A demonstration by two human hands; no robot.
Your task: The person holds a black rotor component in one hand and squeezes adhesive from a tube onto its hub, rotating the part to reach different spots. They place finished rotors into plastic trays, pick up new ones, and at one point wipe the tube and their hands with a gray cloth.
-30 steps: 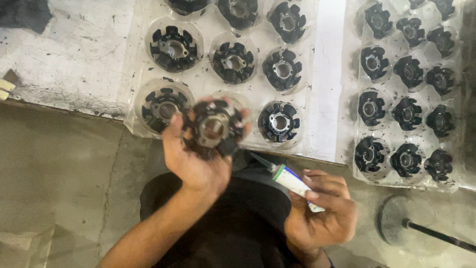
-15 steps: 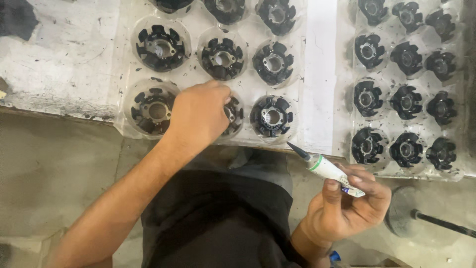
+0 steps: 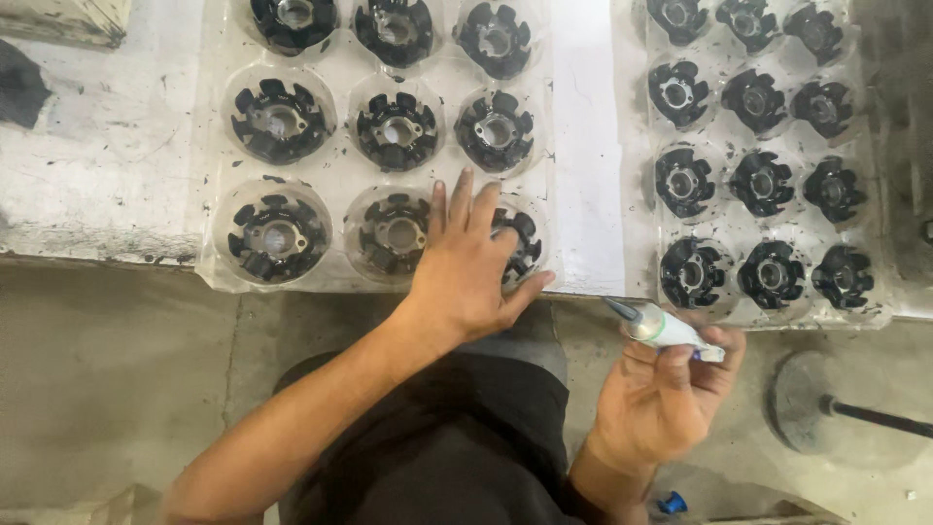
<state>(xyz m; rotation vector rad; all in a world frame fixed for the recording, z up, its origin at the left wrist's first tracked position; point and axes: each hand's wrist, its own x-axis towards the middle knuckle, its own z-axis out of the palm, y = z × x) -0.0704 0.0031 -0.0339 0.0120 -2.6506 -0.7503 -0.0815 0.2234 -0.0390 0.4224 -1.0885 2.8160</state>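
One black finned part sits in the near right pocket of the clear tray, and your left hand lies flat over it, fingers spread and loose, gripping nothing. Your right hand is closed around a small white tube with a green band and a dark pointed nozzle, held near your lap, apart from the tray and aimed toward its near edge.

As I judge it, the nozzle could smear your left wrist or the tray rim if you swing it over while that hand rests there. Pressing down on the thin plastic pocket, which overhangs the white bench, could also tip the tray.

The other pockets hold like parts, one each. A white strip runs between this tray and a second clear tray of smaller black parts on the right. Beyond that, a round metal base with a dark rod stands on the floor.
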